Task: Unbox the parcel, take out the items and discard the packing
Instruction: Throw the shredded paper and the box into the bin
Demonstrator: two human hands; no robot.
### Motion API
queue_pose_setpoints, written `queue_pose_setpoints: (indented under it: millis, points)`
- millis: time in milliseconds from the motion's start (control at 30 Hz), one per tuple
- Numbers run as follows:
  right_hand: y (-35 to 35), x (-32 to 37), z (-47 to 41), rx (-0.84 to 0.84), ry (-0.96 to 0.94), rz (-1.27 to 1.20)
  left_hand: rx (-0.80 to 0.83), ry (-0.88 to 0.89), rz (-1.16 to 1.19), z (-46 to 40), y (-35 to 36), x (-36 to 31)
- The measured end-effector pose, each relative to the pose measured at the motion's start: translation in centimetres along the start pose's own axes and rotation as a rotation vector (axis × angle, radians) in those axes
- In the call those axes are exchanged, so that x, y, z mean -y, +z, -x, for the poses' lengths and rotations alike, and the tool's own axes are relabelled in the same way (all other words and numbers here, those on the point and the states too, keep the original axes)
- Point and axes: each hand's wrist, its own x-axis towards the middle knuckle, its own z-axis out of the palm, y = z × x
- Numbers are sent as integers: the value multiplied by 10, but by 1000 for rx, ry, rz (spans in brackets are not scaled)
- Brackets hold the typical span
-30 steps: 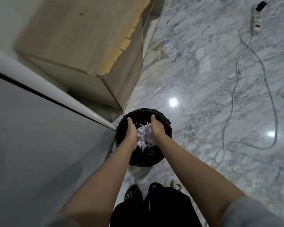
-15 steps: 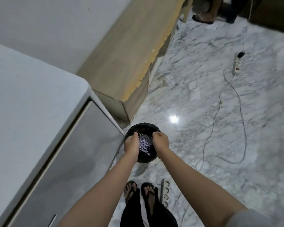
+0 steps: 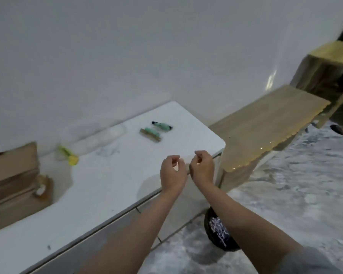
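White tabletop point(image 3: 111, 186) lies under both raised hands, left hand point(image 3: 171, 175) and right hand point(image 3: 202, 170) close together, fingers loosely curled, holding nothing. Below the right forearm sits the black bin point(image 3: 212, 232) with shredded paper point(image 3: 219, 231) inside. Far left of the hands, the brown parcel box point(image 3: 14, 186); beyond them, two green items point(image 3: 156, 130).

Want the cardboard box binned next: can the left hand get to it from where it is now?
Probably yes. The left hand holds nothing, and bare white tabletop lies between it and the cardboard box at the left edge.
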Motion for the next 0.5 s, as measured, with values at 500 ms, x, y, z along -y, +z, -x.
queue_pose_setpoints:
  millis: [500]
  points:
    - [233,72,85,415,-453,405,-202,-28,-500,-10,-303,176]
